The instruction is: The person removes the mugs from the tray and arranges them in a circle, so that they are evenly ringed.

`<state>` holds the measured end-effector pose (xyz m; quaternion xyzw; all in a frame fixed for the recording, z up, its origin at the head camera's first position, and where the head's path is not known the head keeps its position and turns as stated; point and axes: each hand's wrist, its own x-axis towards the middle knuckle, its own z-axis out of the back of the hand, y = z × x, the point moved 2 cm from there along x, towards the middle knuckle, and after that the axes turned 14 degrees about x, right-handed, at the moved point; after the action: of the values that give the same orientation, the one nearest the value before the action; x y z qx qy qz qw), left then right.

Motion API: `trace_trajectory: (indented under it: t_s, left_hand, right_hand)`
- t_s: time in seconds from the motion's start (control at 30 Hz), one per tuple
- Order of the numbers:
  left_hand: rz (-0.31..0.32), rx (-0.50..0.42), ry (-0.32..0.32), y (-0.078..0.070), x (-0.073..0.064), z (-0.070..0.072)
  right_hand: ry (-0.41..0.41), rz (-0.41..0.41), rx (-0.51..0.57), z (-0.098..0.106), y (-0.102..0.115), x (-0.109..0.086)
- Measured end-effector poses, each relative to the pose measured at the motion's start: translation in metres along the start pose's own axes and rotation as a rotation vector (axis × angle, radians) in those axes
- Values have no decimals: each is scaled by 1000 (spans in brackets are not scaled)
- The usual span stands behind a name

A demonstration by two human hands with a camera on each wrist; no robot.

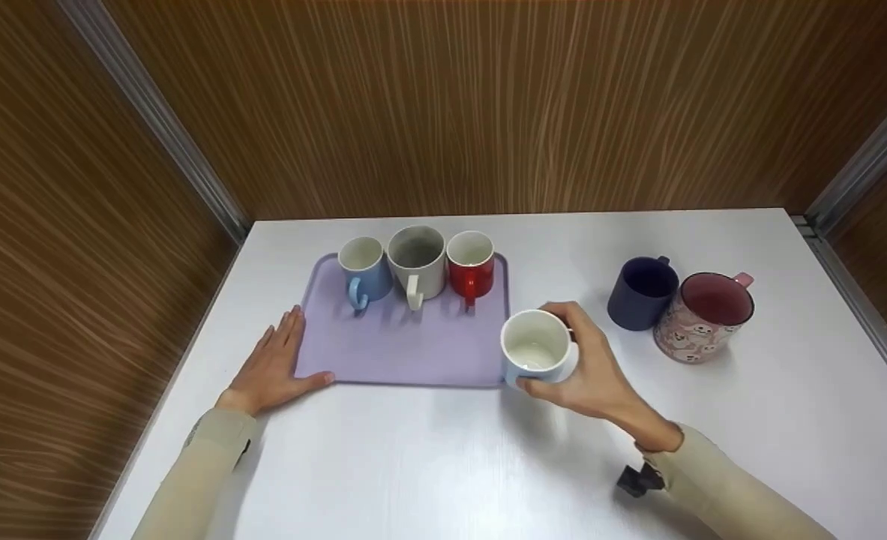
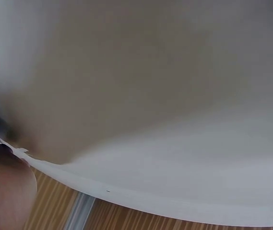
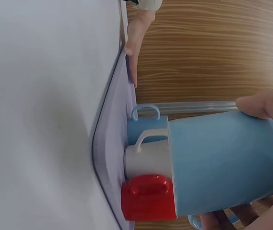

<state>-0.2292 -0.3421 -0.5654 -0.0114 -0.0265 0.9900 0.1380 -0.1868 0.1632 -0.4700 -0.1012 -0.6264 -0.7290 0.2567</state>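
My right hand (image 1: 589,375) grips a light blue mug (image 3: 222,163) with a white inside, thumb on one side and fingers on the other. In the head view the upright mug overlaps the front right corner of the lilac tray (image 1: 413,352). My left hand (image 1: 274,367) rests with straight fingers along the tray's left edge, its thumb at the front left corner. Along the tray's back stand a blue mug (image 1: 372,281), a larger off-white mug (image 1: 430,279) and a red mug (image 1: 480,281), handles toward me. The left wrist view is mostly blurred sleeve and table.
On the right of the white table (image 1: 383,457) stand a navy mug (image 1: 634,304) and a pink mug with printed cartoon figures (image 1: 694,337), close together. Wood-grain panels (image 1: 518,105) rise behind the table and at both sides.
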Motion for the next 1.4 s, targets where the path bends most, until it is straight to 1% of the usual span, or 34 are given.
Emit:
trace_trajectory:
  t_s: [0.07,0.17,0.27,0.43,0.6,0.77,0.97,1.4]
  left_hand:
    - [-2,2,6,0,0,0]
    - [0,4,14,1,1,0]
    - [-1,8,21,1,1,0]
    - [-4,0,14,0,0,0]
    - [-9,4,20,-1,0,0]
    - [-1,9,39,-1,1,-1]
    - [3,8,18,0,0,2]
    - [-1,8,15,-1,-1,2]
  right_hand:
    - [-16,-15,-3,8,-2,-5]
    - [-51,-41,-36,20,-5,-14]
    - [-97,-73,-86,32,-6,-23]
    - [-182,-124,-119,53,-8,-39]
    - [-255,-150,-124,74,-9,-52]
    - [-303,-177,-176,94,-10,-63]
    - [-362,-231,-231,110,-14,-76]
    - [-435,-322,-316,138,-18,-97]
